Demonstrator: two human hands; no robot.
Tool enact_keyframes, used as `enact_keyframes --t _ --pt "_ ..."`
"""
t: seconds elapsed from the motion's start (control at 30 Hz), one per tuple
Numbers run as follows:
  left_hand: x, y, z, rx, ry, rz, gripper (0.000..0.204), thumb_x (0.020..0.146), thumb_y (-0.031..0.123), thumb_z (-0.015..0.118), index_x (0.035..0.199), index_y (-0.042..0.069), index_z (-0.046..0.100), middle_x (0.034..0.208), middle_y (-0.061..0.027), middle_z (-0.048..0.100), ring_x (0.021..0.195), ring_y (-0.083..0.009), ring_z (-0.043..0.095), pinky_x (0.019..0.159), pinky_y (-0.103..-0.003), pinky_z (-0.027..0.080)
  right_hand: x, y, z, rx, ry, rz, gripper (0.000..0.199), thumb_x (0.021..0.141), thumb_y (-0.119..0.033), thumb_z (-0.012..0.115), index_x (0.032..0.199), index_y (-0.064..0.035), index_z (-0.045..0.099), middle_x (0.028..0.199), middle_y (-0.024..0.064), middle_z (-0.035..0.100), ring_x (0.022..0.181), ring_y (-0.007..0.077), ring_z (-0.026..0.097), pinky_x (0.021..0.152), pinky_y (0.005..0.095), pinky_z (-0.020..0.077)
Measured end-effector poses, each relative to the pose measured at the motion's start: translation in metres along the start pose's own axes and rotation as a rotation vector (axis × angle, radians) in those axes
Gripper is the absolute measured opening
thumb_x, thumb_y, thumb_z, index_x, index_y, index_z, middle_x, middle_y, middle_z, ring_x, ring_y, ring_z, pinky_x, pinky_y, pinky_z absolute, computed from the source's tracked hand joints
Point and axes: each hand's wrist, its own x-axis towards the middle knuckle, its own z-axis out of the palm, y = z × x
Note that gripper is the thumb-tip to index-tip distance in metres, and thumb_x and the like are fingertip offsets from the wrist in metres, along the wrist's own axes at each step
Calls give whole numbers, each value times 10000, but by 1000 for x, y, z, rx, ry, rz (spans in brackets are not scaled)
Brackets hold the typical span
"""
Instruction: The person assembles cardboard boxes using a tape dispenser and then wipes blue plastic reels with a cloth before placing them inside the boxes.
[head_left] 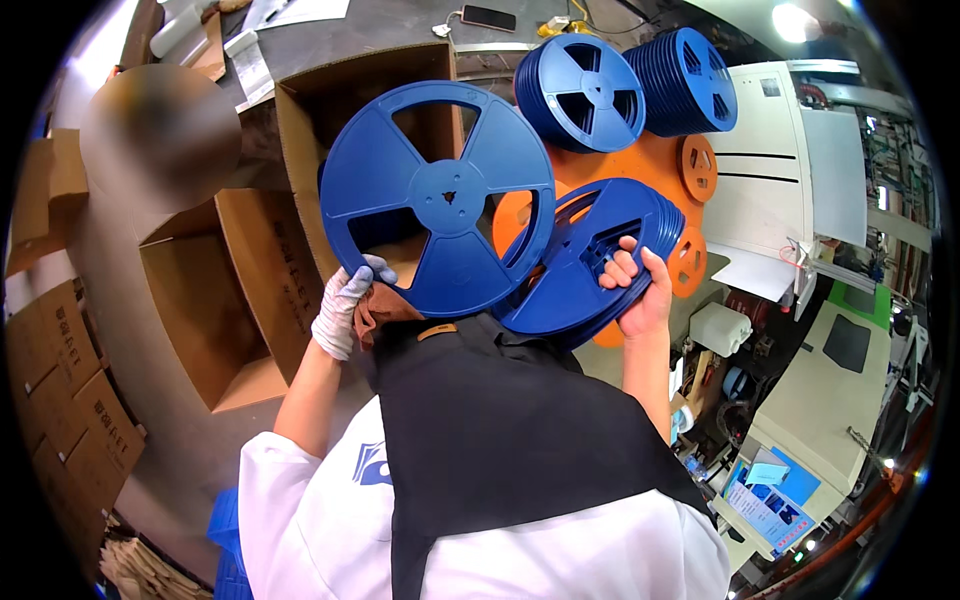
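My left hand [347,308], in a white-grey glove, is closed on the lower left rim of a large blue plastic reel [452,200]. A crumpled brown cloth [384,308] hangs beside its fingers, against the reel's rim. The reel faces me, with its three wide openings and round hub showing. To its right, my bare right hand [645,295] grips a tilted stack of blue reels [572,278], fingers hooked through an opening and thumb on the outer side. The large reel's right edge overlaps part of that stack.
Behind the large reel stands an open cardboard box [300,150], with another open box [200,290] on the left. Blue reel stacks [597,92] [690,85] stand on an orange surface [630,160] beside orange discs [697,167]. A phone [488,18] lies at the back.
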Motion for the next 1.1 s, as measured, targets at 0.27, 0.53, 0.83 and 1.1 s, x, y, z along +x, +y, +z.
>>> enact_keyframes --t 0.27,0.53,0.83,1.1 --pt "-10 -6 -24 -10 175 -11 269 875 229 618 1029 13 568 916 -117 618 875 -208 593 815 -321 483 -8 8 2 -87 126 -62 300 838 -199 528 1091 -38 516 764 50 546 625 138 478 611 297 432" --pt "56 -69 -62 -108 284 -22 181 884 154 600 975 6 550 860 -130 621 758 -220 609 709 -334 530 -10 18 -3 -107 98 -64 295 827 -160 530 1097 -45 500 752 66 545 656 166 505 632 318 449" --pt "75 -74 -84 -153 244 -118 189 884 132 590 1000 -9 541 879 -145 625 785 -231 612 732 -356 527 -26 21 1 -102 67 -113 286 827 -171 511 1079 -37 500 683 25 436 595 127 416 601 288 387" --pt "102 -76 -93 489 405 -539 373 873 216 617 1152 -4 503 988 -113 620 871 -219 601 744 -345 499 -27 21 -8 49 -52 -138 238 835 -181 504 1027 -42 511 636 20 412 549 125 404 565 286 371"
